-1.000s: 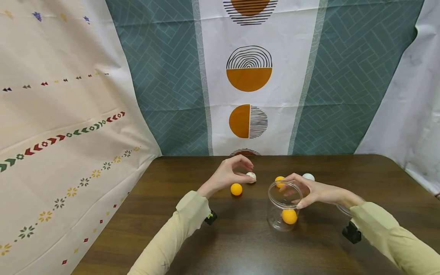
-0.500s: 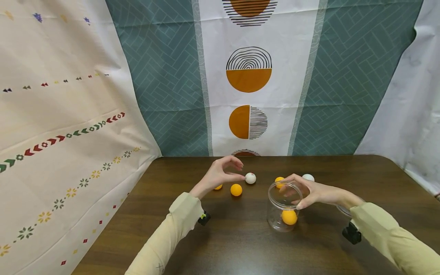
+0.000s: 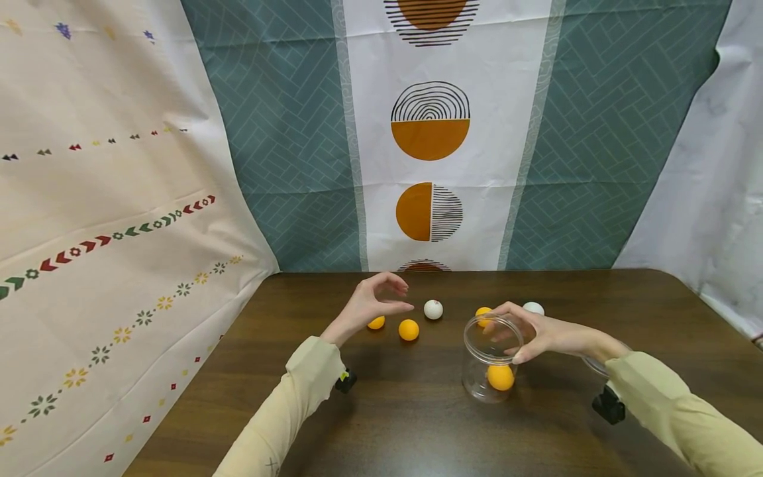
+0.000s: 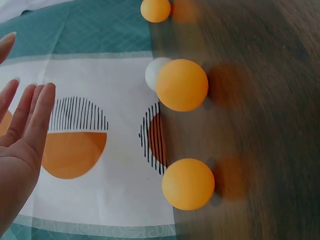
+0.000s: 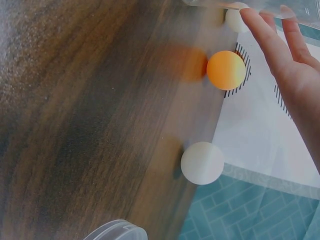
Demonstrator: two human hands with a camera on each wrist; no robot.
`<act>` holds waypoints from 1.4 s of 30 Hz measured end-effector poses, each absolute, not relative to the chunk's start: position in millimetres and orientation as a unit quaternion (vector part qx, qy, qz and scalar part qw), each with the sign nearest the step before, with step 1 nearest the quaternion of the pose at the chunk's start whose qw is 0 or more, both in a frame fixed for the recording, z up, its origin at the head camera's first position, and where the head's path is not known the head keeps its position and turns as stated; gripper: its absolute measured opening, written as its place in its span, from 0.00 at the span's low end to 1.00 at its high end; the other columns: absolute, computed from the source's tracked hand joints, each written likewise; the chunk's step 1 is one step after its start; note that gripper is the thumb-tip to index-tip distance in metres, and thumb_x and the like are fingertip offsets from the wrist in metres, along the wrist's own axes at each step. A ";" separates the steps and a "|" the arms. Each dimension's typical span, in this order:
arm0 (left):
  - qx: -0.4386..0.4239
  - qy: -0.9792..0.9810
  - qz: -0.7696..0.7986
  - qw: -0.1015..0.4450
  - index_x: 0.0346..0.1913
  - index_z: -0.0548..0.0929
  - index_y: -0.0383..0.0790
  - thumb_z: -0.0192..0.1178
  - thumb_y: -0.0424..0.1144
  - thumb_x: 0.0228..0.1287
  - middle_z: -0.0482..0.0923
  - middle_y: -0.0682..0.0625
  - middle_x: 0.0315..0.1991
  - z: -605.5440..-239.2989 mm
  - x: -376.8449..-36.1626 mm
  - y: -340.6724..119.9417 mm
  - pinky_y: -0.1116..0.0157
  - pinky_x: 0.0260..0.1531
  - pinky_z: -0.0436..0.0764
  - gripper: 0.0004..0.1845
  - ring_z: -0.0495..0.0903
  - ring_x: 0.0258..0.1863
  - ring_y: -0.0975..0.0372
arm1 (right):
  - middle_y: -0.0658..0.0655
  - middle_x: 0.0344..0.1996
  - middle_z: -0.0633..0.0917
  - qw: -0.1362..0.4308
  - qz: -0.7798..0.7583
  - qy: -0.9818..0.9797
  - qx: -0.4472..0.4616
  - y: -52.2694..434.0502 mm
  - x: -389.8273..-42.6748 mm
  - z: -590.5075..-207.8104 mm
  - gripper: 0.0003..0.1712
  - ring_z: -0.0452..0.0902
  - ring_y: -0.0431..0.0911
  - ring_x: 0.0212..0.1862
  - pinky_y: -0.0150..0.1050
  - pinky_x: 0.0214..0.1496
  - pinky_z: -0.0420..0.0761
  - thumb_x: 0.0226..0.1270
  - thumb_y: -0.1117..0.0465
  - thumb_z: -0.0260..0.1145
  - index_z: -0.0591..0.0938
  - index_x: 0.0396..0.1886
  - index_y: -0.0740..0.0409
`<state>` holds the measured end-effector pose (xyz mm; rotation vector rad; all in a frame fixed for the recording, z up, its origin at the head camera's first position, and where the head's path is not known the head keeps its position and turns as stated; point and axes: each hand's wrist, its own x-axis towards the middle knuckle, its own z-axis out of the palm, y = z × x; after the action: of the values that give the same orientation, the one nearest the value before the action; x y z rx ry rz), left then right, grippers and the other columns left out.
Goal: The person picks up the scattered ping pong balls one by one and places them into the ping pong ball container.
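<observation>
- Head view: your left hand [image 3: 372, 305] hangs above the dark wooden table [image 3: 417, 424], fingers loosely spread and grasping nothing. Left wrist view agrees: fingers [image 4: 30, 112] straight and bare.
- Three loose balls sit by those fingers. The small orange ping-pong ball on the far left [image 3: 376, 322] lies just under your palm. The second orange ping-pong ball [image 3: 408, 330] is just beyond it, to the thumb side. The white ping-pong ball with a red mark [image 3: 433, 309] is just past your fingertips, apart from them.
- Your right hand [image 3: 536, 331] grasps the clear round plastic jar [image 3: 490, 361] at its rim, fingers curled round the top. The jar stands upright with one orange ball inside [image 3: 500, 377].
- Two more balls lie behind your right fingers: an orange one [image 3: 481, 311] near the jar's far rim and a plain white one [image 3: 533, 308] beyond the knuckles.
- Judgement: picking the next ball is the step in hand, and nothing is gripped yet.
- Take the ball nearest your fingertips. Come straight down and pinch with thumb and two fingers across its widest part.
- Don't sideswipe. These balls are light and smooth, so a glancing touch will likely send one rolling across the table.
- Keep your right fingers off the jar mouth so the opening is free, and hold the jar flat on the table.
- Release low over the mouth, since a dropped ball may bounce out.
- Clear lid [image 5: 116, 231] lies near your right wrist; keep your sleeve off it.
</observation>
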<state>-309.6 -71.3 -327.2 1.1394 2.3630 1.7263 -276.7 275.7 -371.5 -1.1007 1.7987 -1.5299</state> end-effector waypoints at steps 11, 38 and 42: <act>0.348 0.759 0.550 0.004 0.45 0.75 0.28 0.66 0.31 0.51 0.74 0.35 0.43 -332.0 -311.7 -80.0 0.54 0.46 0.71 0.18 0.74 0.42 0.51 | 0.74 0.61 0.51 0.267 -0.566 0.667 -0.404 276.0 -276.6 -372.8 0.39 0.52 0.63 0.61 0.60 0.54 0.61 0.56 0.74 0.61 0.50 0.62 0.69; 0.291 0.794 0.534 0.012 0.46 0.75 0.31 0.66 0.35 0.54 0.74 0.38 0.45 -347.6 -324.3 -99.8 0.62 0.42 0.74 0.19 0.74 0.43 0.52 | 0.66 0.62 0.56 0.262 -0.574 0.661 -0.406 277.7 -275.5 -373.9 0.39 0.53 0.63 0.61 0.59 0.54 0.61 0.57 0.74 0.60 0.52 0.65 0.65; 0.286 0.791 0.540 0.008 0.46 0.76 0.33 0.66 0.35 0.53 0.74 0.37 0.45 -349.9 -326.5 -102.8 0.62 0.42 0.74 0.17 0.74 0.44 0.51 | 0.67 0.61 0.57 0.259 -0.573 0.664 -0.404 276.7 -275.6 -373.1 0.39 0.54 0.63 0.61 0.60 0.53 0.61 0.57 0.74 0.61 0.53 0.65 0.63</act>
<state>-326.5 -102.8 -349.9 0.8945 2.4737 1.6891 -275.6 276.7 -373.1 -1.0945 1.8003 -1.5523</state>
